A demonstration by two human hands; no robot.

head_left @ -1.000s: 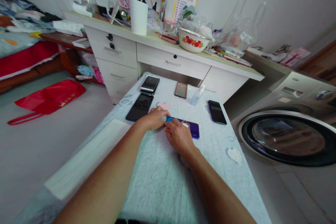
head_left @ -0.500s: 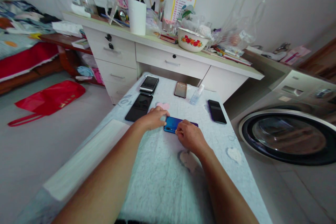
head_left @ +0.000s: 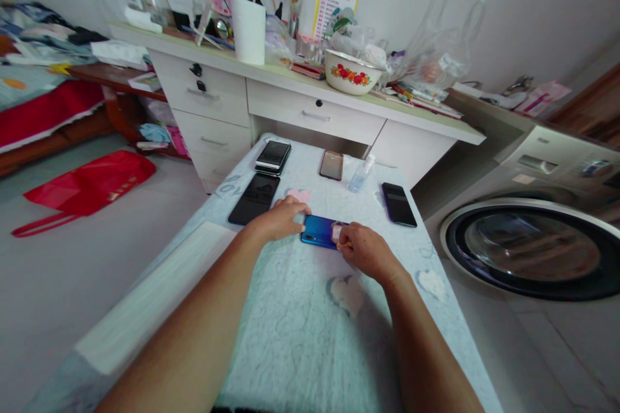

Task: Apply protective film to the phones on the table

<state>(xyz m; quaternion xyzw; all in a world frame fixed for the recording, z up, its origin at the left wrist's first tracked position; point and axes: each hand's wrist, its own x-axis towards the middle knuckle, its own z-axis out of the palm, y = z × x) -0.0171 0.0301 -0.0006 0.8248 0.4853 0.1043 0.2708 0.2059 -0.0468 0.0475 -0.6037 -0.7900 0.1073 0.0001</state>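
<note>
A blue smartphone (head_left: 320, 230) lies back up on the cloth-covered table, its camera end to the left. My left hand (head_left: 281, 219) grips that end, thumb and fingers at its edge. Over the right part of the phone, my right hand (head_left: 365, 246) is closed, fingertips bent down against the back. A small pale pinkish patch (head_left: 337, 233) with a darker border shows beside these fingers; I cannot tell whether it is on the phone or held. Something small and light-coloured sticks out under the fingertips, its kind unclear. The right hand hides the phone's far end.
A black phone (head_left: 255, 199) lies left, below stacked phones (head_left: 273, 156). Behind are a brownish phone case (head_left: 332, 165) and a clear spray bottle (head_left: 361, 174). Another dark phone (head_left: 400, 204) lies right. A white strip (head_left: 155, 297) runs along the left edge. A washing machine (head_left: 533, 161) stands right.
My right hand has slid a little to the right along the phone, uncovering more of its blue back and the pale patch. My left hand keeps its hold at the camera end.
</note>
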